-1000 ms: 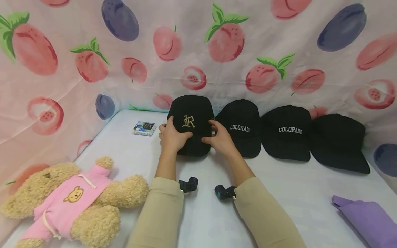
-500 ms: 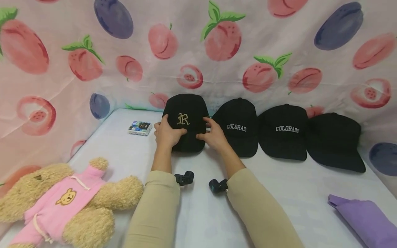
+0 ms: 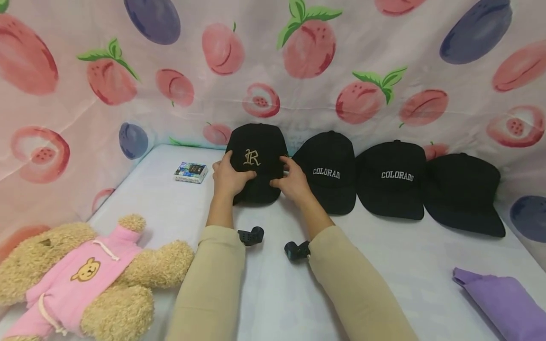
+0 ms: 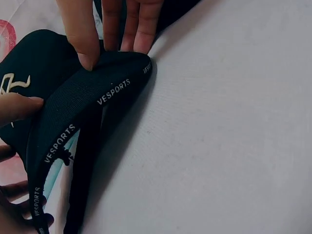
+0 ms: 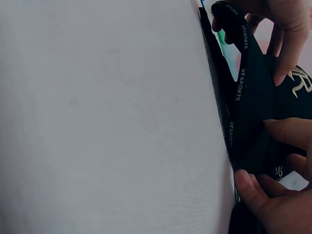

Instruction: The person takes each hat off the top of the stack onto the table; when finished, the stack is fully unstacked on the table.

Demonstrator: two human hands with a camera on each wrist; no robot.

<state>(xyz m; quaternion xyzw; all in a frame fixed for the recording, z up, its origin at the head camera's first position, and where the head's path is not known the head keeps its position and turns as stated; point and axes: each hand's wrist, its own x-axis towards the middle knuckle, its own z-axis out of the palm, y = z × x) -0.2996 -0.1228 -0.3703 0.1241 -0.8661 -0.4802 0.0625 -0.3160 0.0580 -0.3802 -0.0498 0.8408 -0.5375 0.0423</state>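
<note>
I hold the R cap (image 3: 256,163) tight in my left hand (image 3: 228,177) and right hand (image 3: 292,184). Three more caps (image 3: 390,180) sit at 3 o'clock.

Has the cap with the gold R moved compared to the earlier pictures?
Yes, slightly. The cap with the gold R now sits closer to the first COLORADO cap, further back toward the curtain.
</note>
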